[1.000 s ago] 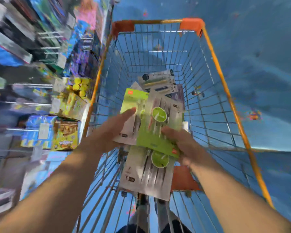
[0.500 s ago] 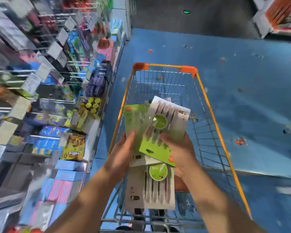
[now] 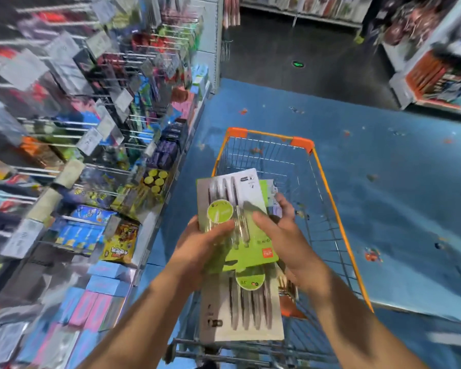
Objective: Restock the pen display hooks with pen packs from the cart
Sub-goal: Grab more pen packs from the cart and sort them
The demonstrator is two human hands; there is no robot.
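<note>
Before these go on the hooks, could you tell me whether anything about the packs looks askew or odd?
Yes: the pen packs are fanned unevenly between the left hand and right hand above the cart. The upper pack tilts, and the lower pack points the opposite way. No damage shows.

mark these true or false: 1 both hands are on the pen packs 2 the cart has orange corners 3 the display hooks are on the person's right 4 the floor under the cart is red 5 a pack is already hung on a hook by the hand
1. Both hands hold the pen packs. True: the left hand and the right hand grip the stack.
2. The cart has orange corners. True.
3. The display hooks are on the person's right. False: they are on the left.
4. The floor under the cart is red. False: it is blue.
5. A hand is hanging a pack on a hook. False: the packs are held over the cart, away from the hooks.
</note>
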